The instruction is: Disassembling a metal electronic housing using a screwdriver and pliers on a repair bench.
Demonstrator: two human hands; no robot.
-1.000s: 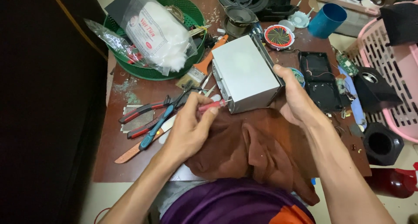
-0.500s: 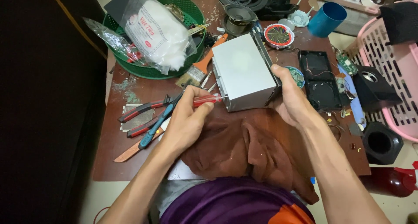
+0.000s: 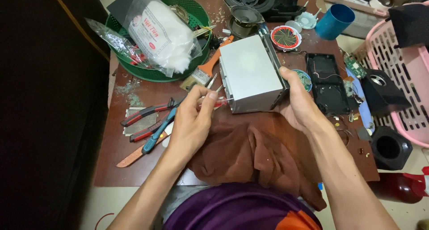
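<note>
Lying nearest the person, a brown cloth [image 3: 250, 161] is bunched over the front edge of the desk [image 3: 111, 154]. Above its left part, the left hand [image 3: 192, 123] is closed on a small red-handled screwdriver [image 3: 217, 103], with the tip set against the lower left corner of a silver metal box [image 3: 250, 73]. The right hand [image 3: 301, 107] grips the box by its right side, thumb on the upper edge, holding it tilted on the cloth. Left of the left hand lie red-handled pliers [image 3: 145, 116] and a blue-handled tool [image 3: 157, 132], touching each other. Right of the box sits an open black case [image 3: 328, 82]. Farther back stand a green basket [image 3: 154, 67] holding a plastic bag of white wadding [image 3: 161, 33], a blue cup [image 3: 334, 21] and a pink basket [image 3: 402, 78].
</note>
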